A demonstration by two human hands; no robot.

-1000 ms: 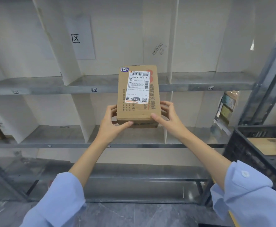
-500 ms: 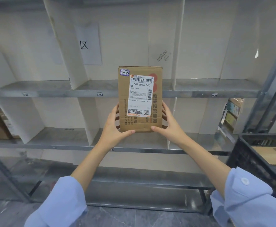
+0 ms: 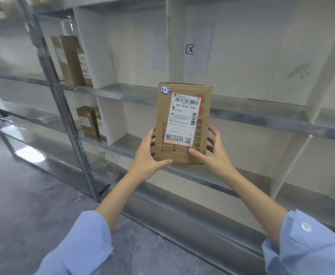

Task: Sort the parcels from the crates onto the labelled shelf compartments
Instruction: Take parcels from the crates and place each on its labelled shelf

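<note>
At middle frame, one box [image 3: 163, 120] stands upright between two hands (left hand [image 3: 147, 155], right hand [image 3: 215, 153]), fingers [image 3: 212, 131] curled round it.

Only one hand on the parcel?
No, the left hand and right hand both grip the parcel at its lower end.

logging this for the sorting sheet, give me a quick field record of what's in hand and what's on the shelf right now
held item: cardboard parcel, upright, printed label facing the camera
marking: handwritten sticker reading 1-2, top left corner
left hand: grips the parcel's lower left edge
right hand: grips its lower right edge
placement: held in front of the shelf, apparently not yet set down
already shelved: upper boxes and lower boxes, far left compartments
</note>
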